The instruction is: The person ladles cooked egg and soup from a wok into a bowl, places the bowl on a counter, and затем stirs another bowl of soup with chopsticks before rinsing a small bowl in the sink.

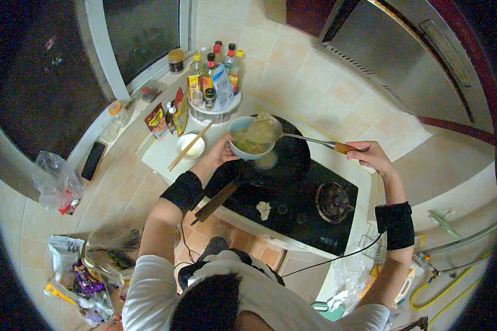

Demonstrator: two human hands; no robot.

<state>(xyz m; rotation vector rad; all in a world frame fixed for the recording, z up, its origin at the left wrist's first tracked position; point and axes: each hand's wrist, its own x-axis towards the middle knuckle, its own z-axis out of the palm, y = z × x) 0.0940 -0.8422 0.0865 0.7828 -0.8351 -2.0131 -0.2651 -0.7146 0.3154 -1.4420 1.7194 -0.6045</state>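
Observation:
My left hand [223, 149] grips the side of a light blue bowl [235, 123] that holds greenish-yellow food. In my right hand [370, 155] is the wooden handle of a metal ladle [306, 138], its head over the bowl and loaded with the same food. Both are above a black wok [296, 153] on the hob; what lies inside the wok is mostly hidden. The wok's handle [217, 199] points towards me. Left of my left hand stands a white bowl [186, 145] with pale contents, and wooden chopsticks [190, 145] rest across it.
Sauce bottles crowd a round white rack [215, 113] by the wall, beside seasoning packets [156, 122]. A crumpled tissue [264, 210] and a second burner [334, 202] are on the black glass hob [298, 225]. A cable [331, 261] runs from my right wristband. The range hood [389, 53] overhangs the right.

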